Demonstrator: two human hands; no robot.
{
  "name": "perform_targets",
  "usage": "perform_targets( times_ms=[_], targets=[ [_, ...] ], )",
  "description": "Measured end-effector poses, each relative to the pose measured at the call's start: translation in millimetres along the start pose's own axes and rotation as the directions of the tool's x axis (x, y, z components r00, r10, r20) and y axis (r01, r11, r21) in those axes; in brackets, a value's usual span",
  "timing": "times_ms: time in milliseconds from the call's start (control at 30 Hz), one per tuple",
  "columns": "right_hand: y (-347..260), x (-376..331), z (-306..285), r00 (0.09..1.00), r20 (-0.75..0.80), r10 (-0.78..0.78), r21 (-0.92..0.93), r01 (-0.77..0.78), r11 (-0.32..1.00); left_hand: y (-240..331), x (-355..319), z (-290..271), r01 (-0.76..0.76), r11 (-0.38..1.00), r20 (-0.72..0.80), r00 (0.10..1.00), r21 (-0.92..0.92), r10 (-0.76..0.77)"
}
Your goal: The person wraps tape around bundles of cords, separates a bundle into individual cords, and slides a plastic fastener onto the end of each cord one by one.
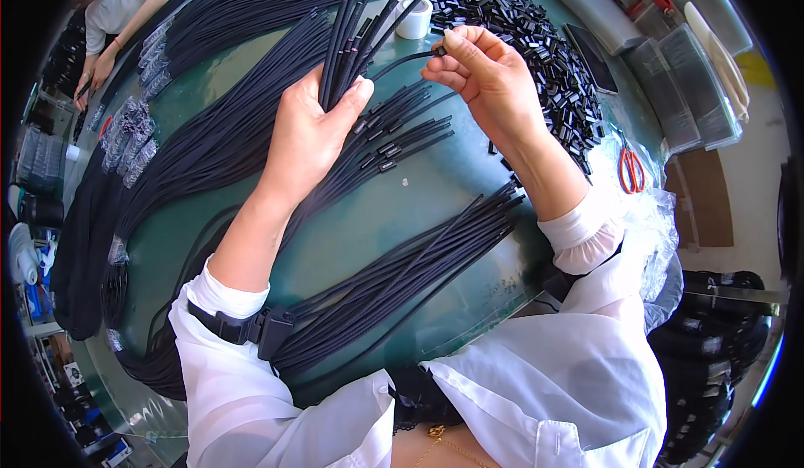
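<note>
My left hand [311, 129] is closed around a bundle of black cords [342, 49], whose cut ends point up and away from me. One cord [405, 62] bends out from this bundle toward my right hand [494, 78]. There my thumb and fingers pinch a small black sleeve [440, 51] at that cord's tip; how far the cord sits inside it is hidden by the fingers. Below my hands lie more cords [394, 145], several with small black sleeves near their ends. A further bundle of cords [402, 258] rests closer to me.
A large pile of small black sleeves [519, 28] spreads across the green table [402, 196]. Nearby are a white tape roll [414, 19], red-handled scissors [631, 170], a dark flat device [591, 57] and clear plastic boxes [691, 82]. Plastic-wrapped cord bundles [130, 137] lie left. Another person [121, 7] works far left.
</note>
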State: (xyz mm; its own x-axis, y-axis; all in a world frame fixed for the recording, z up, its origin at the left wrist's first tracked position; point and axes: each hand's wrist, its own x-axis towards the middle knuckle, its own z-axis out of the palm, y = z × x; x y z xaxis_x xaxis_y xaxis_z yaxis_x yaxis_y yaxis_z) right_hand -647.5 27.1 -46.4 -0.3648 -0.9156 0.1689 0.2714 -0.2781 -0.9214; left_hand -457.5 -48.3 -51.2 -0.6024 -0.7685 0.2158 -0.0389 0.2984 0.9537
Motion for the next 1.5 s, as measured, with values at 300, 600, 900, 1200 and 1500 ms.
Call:
perform_targets(
  times_ms=[300, 600, 900, 1200, 1500],
  targets=[
    [2, -2, 4, 0.999, 0.013, -0.034, -0.141, 0.035, 0.989, 22, 3, 2, 0.221, 0.964, 0.100, 0.973, -0.145, -0.208],
    [3, -4, 3, 0.982, 0.087, 0.167, -0.066, -0.162, 0.985, 14, 10, 5, 0.177, 0.980, 0.059, 0.983, -0.092, -0.172],
    [-2, -2, 3, 0.978, 0.194, -0.072, -0.287, 0.127, 0.950, 16, 9, -5, 0.299, 0.917, 0.280, 0.934, -0.266, -0.223],
    [-2, -12, 17, 0.961, 0.202, 0.187, -0.233, -0.138, 0.963, 18, 4, 4, 0.248, 0.929, 0.230, 0.955, -0.276, -0.187],
    [-13, 15, -23, 0.980, 0.052, 0.193, -0.471, -0.147, 0.870, 0, 14, -7, 0.134, 0.991, 0.010, 0.991, 0.000, -0.134]
  ],
)
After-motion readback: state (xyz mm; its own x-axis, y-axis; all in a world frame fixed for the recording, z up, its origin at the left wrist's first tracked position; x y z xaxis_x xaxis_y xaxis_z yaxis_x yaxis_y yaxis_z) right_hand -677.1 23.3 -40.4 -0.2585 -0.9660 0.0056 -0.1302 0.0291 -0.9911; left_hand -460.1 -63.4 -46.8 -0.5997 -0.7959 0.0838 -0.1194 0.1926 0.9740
